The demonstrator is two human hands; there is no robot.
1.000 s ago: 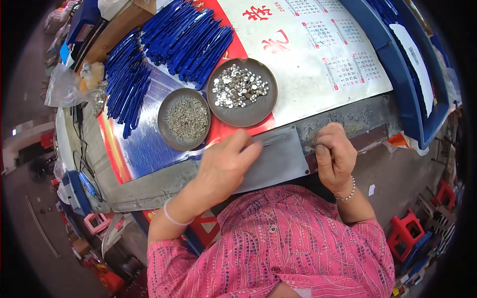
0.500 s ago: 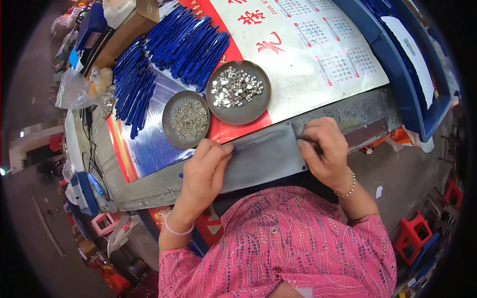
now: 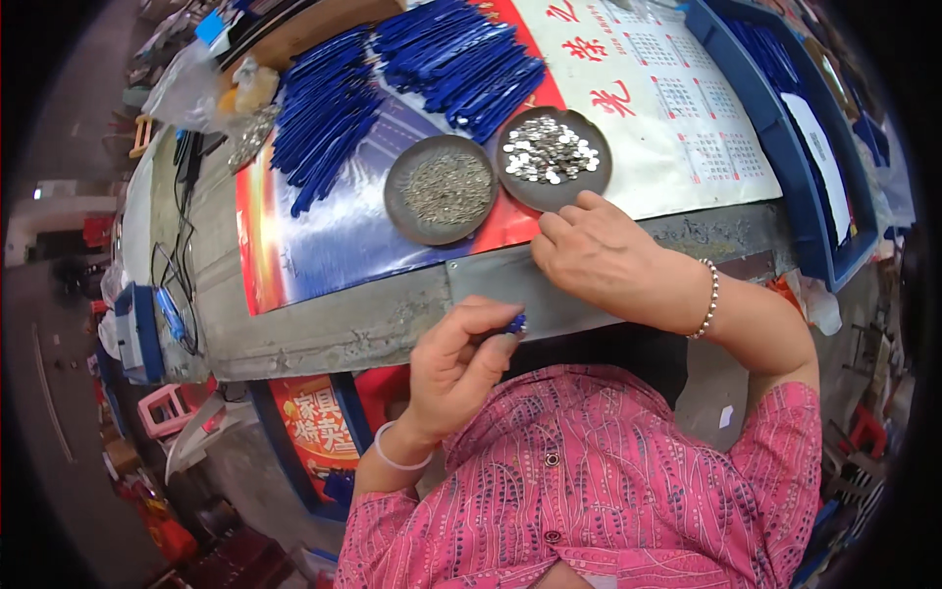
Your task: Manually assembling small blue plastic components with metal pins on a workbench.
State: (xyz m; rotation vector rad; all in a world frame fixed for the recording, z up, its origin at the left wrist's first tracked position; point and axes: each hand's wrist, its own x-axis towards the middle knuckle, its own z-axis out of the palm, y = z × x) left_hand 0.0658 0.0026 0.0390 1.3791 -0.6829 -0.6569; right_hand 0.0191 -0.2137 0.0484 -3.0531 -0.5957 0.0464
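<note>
My left hand (image 3: 453,371) is closed in a pinch near the table's front edge, holding a slim blue piece (image 3: 516,325) of which little more than a shiny end shows. My right hand (image 3: 608,257) is bent downward with curled fingers, just in front of a dark round dish (image 3: 601,187) of shiny silver discs (image 3: 549,149). Its fingertips are hidden, so whatever they hold cannot be made out. Beside that dish stands a second dark dish (image 3: 397,218) of tiny metal pins (image 3: 448,188). Beneath my hands lies a grey metal plate (image 3: 491,277).
Piles of slender blue pieces (image 3: 329,118) lie behind the dishes on a printed calendar sheet (image 3: 657,167). A blue bin (image 3: 834,257) stands at the right. Black cables (image 3: 182,240) and a plastic bag (image 3: 186,90) are on the left.
My right hand has come off the plate's right end and moved left to the disc dish. My left hand has shifted right and nearer my body; the blue piece's shiny end now shows.
</note>
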